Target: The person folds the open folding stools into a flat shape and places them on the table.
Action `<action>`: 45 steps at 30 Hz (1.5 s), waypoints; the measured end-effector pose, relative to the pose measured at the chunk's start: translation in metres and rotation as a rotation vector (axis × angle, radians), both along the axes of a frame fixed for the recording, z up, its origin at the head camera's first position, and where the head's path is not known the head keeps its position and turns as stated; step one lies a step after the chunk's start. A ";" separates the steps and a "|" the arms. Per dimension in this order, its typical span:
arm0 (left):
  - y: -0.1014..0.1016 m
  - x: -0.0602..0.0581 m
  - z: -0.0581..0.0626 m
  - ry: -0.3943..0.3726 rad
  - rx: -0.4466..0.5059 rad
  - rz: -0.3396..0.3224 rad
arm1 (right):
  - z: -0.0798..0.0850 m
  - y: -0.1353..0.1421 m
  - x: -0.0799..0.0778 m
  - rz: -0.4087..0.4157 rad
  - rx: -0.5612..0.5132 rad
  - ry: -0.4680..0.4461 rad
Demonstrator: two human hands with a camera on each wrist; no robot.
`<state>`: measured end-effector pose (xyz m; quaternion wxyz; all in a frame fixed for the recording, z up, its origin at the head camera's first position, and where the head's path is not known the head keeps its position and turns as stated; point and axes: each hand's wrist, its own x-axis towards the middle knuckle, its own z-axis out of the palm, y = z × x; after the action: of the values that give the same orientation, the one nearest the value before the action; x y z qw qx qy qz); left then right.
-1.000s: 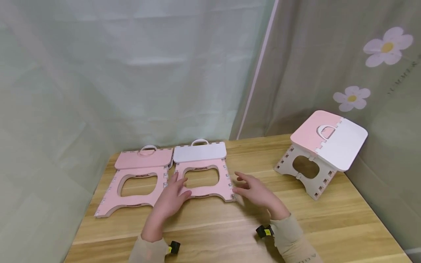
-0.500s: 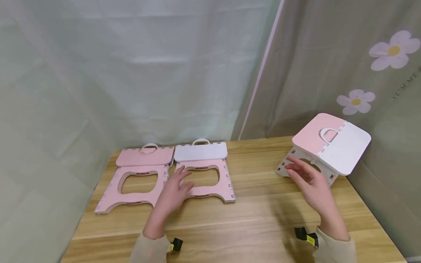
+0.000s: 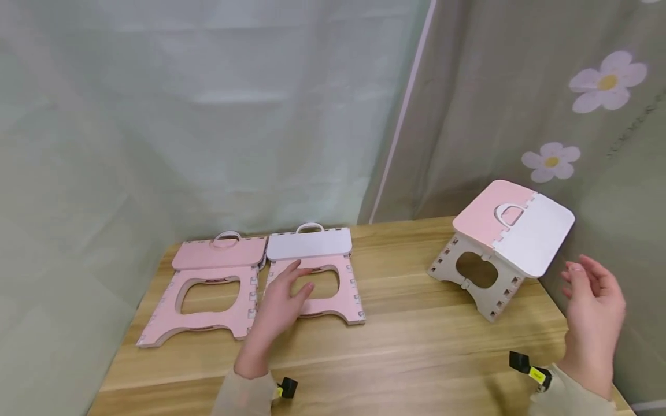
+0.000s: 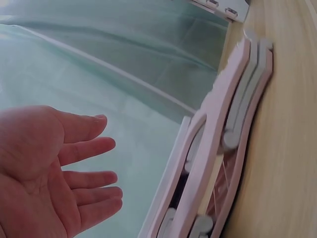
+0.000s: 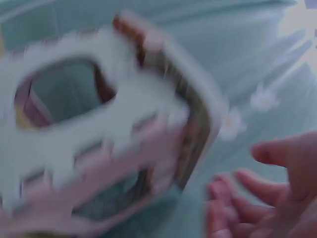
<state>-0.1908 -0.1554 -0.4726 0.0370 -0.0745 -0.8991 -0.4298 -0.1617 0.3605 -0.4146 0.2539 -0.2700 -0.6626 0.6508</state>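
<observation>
The left hand (image 3: 281,300) has a released grip: fingers relaxed, thumb apart, holding nothing, near the white-topped folded stool (image 3: 309,245). The right hand (image 3: 593,300) also has a released grip, fingers loosely bent, just beside the standing stool (image 3: 520,237) near the right edge of the bench (image 3: 406,358). The white-topped folded stool and pink-topped folded stool (image 3: 215,273), 2 in all, lie side by side at the back edge, the latter by the back left corner.
</observation>
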 end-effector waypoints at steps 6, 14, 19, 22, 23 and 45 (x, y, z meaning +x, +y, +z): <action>0.004 0.005 -0.001 -0.017 0.021 0.003 | -0.031 0.021 -0.007 0.562 0.513 -0.384; 0.005 0.006 -0.001 -0.015 0.028 0.011 | -0.036 0.008 -0.016 0.784 0.563 -0.320; 0.008 0.006 -0.001 -0.019 0.028 0.017 | -0.040 -0.003 -0.017 0.832 0.550 -0.215; 0.009 0.005 -0.001 -0.009 0.032 0.012 | -0.040 -0.013 -0.021 0.875 0.559 -0.188; 0.009 0.005 -0.001 -0.003 0.034 0.010 | -0.040 -0.016 -0.022 0.889 0.564 -0.178; 0.061 0.006 0.004 0.018 0.109 -0.090 | -0.042 -0.108 -0.032 1.084 0.609 -0.091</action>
<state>-0.1850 -0.0943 -0.4685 0.0297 -0.1166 -0.8698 -0.4786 -0.1933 0.2522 -0.4566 -0.0754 0.1617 -0.8716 0.4566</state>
